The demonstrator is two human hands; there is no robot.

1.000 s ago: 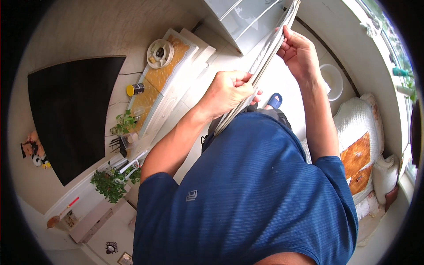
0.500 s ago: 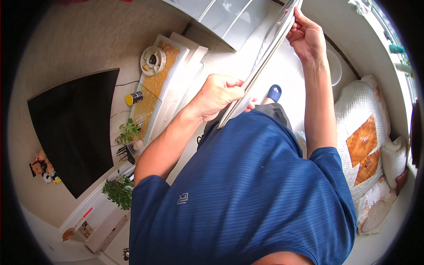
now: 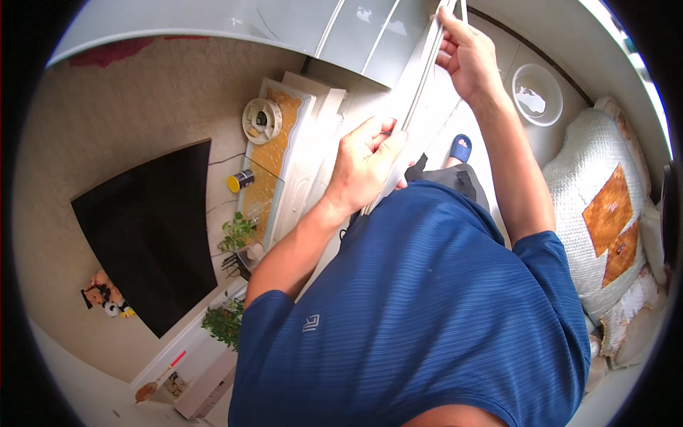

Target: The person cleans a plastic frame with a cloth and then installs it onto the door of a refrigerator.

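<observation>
A long, thin white-edged panel [image 3: 421, 84] slants from the front of my blue shirt up to the top of the view. It is seen nearly edge-on, so its face hardly shows. My left hand [image 3: 364, 160] grips its near part by the waist, thumb on the closer side and fingertips partly showing beyond. Farther up, my right hand [image 3: 471, 62] pinches the far part between thumb and curled fingers. The panel's far end is cut off by the top of the picture.
A grey glossy cabinet-like surface [image 3: 284, 27] spans the top left. Right of the panel, a white basin [image 3: 553, 96] holds water. A quilted sofa [image 3: 569, 192] lies at the right. On the left are a ledge with a jar [image 3: 240, 181], plants [image 3: 226, 324] and a black screen [image 3: 153, 238].
The view has shifted, bringing the basin and more of the grey surface into sight. Both hands keep hold of the panel, which now appears narrower and more edge-on.
</observation>
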